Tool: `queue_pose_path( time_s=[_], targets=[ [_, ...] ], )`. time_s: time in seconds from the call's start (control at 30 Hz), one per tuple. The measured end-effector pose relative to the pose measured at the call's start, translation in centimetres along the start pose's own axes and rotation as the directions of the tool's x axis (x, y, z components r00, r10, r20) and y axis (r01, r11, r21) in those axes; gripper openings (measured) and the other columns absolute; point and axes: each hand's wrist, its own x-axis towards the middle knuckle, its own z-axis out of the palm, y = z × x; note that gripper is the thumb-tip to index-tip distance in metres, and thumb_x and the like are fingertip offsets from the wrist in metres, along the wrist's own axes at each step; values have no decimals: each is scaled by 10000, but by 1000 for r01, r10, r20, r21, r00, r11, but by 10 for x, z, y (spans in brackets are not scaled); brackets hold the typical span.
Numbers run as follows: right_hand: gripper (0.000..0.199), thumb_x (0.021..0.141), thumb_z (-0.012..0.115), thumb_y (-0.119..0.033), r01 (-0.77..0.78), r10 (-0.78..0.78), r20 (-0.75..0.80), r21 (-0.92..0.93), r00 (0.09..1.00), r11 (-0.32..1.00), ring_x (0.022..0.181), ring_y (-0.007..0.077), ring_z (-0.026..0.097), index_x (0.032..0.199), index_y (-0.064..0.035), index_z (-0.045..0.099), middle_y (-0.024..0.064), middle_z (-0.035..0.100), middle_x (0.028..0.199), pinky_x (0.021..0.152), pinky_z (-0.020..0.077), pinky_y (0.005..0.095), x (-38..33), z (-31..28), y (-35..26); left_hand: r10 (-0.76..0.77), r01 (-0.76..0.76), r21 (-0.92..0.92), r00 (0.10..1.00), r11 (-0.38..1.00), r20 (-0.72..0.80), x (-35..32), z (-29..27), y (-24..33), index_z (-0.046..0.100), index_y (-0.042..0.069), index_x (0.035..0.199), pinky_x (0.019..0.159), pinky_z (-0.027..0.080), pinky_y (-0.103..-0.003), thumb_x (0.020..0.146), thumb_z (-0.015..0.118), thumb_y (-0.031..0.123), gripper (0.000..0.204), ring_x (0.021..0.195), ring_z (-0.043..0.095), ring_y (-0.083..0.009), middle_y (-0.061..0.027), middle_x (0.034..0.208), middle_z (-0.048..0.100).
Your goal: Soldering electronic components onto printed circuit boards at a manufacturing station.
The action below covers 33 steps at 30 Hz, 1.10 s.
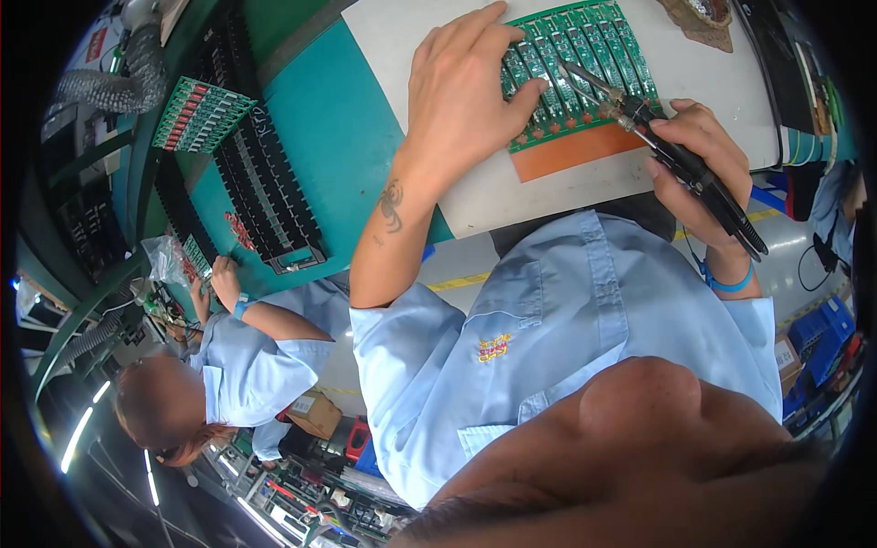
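Probably light, stiff but fragile, the board wants edge-holding; left hand rests spread there, right hand grasps soldering tool.

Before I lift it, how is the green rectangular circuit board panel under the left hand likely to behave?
The green circuit board panel looks thin and flat, so probably light and fairly stiff. Its rows of small parts may be fragile if knocked. Lying flat, it would likely slide rather than tip.

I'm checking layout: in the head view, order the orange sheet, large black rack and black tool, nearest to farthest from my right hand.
1. Black tool: in your right hand.
2. Orange sheet: just left.
3. Large black rack: far left.
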Motion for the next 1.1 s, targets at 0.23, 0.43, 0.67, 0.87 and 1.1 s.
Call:
queue_pose_path(
  time_s=[0.23,0.43,0.67,0.87,1.1],
  targets=[
    [424,711,725,67,7,-7,14,12,1000,1000,863,278,669,1133,24,710,145,716,942,911,508,389,3,11,2,-30,27,-72,999,997,-41,-7,-7,0,638,-23,1173,1135,380,-481,802,803,188,458,1311,534,-423,-263,1444,563],
    [408,718,742,70,13,-13,32,-1,999,1000,853,283,677,1123,23,718,144,722,941,928,507,395,11,19,3,-37,38,-35,999,999,13,-8,-8,-6,640,-18,1183,1128,383,-484,804,805,192,464,1305,530,-437,-276,1445,556],
    [391,722,756,62,16,-16,52,10,999,1000,849,288,680,1110,22,725,146,723,951,943,501,395,14,22,8,-68,69,-58,998,996,18,-10,-8,-6,639,-22,1179,1118,393,-488,802,806,184,461,1303,524,-450,-282,1446,551],
    [394,720,760,60,-20,19,58,14,998,1000,870,291,674,1110,14,730,143,722,954,933,500,400,15,22,8,-67,68,-56,998,996,20,-10,-7,-7,630,-13,1193,1117,394,-490,806,800,180,465,1299,525,-450,-284,1452,542],
    [396,714,757,68,-6,5,48,9,999,1000,862,294,671,1106,17,730,145,717,949,933,502,396,15,22,8,-63,63,-48,998,997,15,-10,-6,-7,626,-6,1202,1116,397,-485,808,802,185,471,1300,524,-447,-280,1455,539]
  ],
)
